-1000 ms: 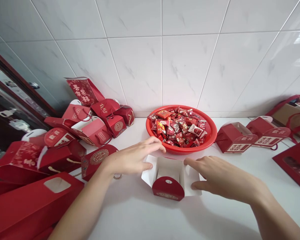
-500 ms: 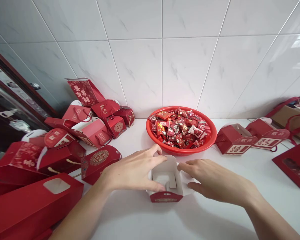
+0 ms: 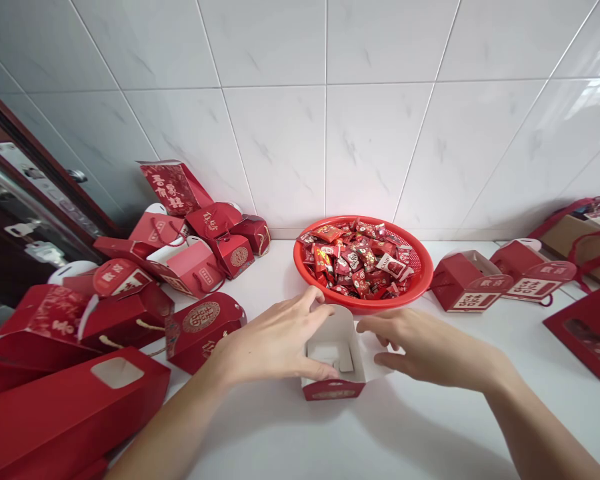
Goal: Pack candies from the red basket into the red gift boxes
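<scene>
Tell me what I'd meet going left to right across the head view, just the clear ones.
Silver keys, red box with a large round gold emblem, left hand, small open box, right hand, windowed red box at the right edge.

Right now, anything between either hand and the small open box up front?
Nothing visible. The left hand is at the box; the right hand is by its white right flap, though contact there is unclear. The red basket sits behind the box, not between.
</scene>
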`<state>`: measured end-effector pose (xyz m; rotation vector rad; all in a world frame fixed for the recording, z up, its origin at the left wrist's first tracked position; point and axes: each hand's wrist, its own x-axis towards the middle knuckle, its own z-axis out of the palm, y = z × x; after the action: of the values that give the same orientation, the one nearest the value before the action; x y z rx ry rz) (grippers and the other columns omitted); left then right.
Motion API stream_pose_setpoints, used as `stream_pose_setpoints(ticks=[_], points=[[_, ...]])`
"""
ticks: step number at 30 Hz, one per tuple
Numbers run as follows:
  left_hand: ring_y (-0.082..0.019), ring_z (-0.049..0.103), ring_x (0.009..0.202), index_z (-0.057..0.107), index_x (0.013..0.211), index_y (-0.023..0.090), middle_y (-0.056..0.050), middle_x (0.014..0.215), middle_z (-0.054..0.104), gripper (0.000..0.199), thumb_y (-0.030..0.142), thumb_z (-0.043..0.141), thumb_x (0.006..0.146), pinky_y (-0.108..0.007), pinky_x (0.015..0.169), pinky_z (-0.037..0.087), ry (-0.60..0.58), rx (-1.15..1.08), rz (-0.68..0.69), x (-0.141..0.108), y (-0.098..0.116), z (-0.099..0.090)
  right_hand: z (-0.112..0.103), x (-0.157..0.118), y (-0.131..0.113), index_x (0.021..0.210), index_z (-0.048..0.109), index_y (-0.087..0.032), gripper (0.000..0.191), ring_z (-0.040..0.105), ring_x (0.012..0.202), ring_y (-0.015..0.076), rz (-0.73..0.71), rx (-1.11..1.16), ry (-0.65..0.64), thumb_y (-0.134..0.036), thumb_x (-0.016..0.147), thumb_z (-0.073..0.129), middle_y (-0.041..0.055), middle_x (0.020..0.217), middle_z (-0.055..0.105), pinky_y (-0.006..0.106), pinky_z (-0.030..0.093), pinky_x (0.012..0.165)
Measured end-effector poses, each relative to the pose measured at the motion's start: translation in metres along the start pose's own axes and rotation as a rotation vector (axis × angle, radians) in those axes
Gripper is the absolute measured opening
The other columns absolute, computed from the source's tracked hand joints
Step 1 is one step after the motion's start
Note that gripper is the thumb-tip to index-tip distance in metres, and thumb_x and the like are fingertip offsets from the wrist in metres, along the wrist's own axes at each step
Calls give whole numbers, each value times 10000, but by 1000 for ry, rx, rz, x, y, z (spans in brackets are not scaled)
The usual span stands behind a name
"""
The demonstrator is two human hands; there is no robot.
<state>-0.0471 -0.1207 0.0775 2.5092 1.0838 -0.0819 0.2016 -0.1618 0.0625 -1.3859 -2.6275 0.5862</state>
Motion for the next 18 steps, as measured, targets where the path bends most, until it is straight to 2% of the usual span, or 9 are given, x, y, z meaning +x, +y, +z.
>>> stream_pose_setpoints(ticks=[3,4,8,11,13,14,16,18], points=[[-255,664,970,618,1320,282,-78,1274,517,546,588,648,869,-318,758,516,5,-4,32,-2,1,-3,-15,-3,14,1026,693,-207,155,669,741,185,6,126,103,-269,942,579,44,882,738,287,489,625],[-237,664,926,621,1329,305,-71,1253,518,525,594,617,892,-313,740,513,2,-12,44,-3,1,-4,-19,-3,20,993,700,-205,182,667,726,183,9,178,151,-323,957,567,40,851,736,293,502,634],[-219,664,926,621,1361,361,-60,1259,528,469,578,537,954,-300,737,510,4,-35,93,-8,0,-8,-29,10,55,941,715,-198,269,708,877,227,70,345,356,-442,921,604,70,973,765,348,565,797],[-221,672,963,641,1346,339,-61,1330,539,447,549,542,964,-299,763,523,29,-39,100,-11,-3,-12,-31,35,81,912,705,-187,262,708,909,252,180,293,450,-422,903,587,80,979,767,377,570,827],[-219,679,982,651,1329,333,-55,1385,536,423,525,556,964,-297,788,534,55,-58,102,-11,-5,-14,-33,57,93,1022,706,-170,230,694,1012,257,266,131,427,-310,897,575,101,1109,754,370,545,910],[-221,680,1007,653,1323,333,-49,1412,532,411,513,562,965,-297,807,539,71,-70,103,-11,-6,-16,-35,67,98,1174,679,-165,311,665,1124,261,293,34,350,-280,911,561,116,1236,719,366,516,978],[-234,664,1093,660,1312,330,-40,1446,532,392,495,568,969,-305,874,540,113,-96,110,-8,-9,-18,-36,88,104,1442,522,-153,565,544,1337,307,354,-91,223,-317,909,610,163,1474,574,405,446,1088],[-235,647,1149,669,1300,307,-43,1439,557,381,476,575,972,-317,948,527,158,-126,130,-3,-14,-19,-36,105,108,1549,405,-169,841,384,1473,369,367,-126,136,-382,813,751,182,1601,427,474,348,1175]])
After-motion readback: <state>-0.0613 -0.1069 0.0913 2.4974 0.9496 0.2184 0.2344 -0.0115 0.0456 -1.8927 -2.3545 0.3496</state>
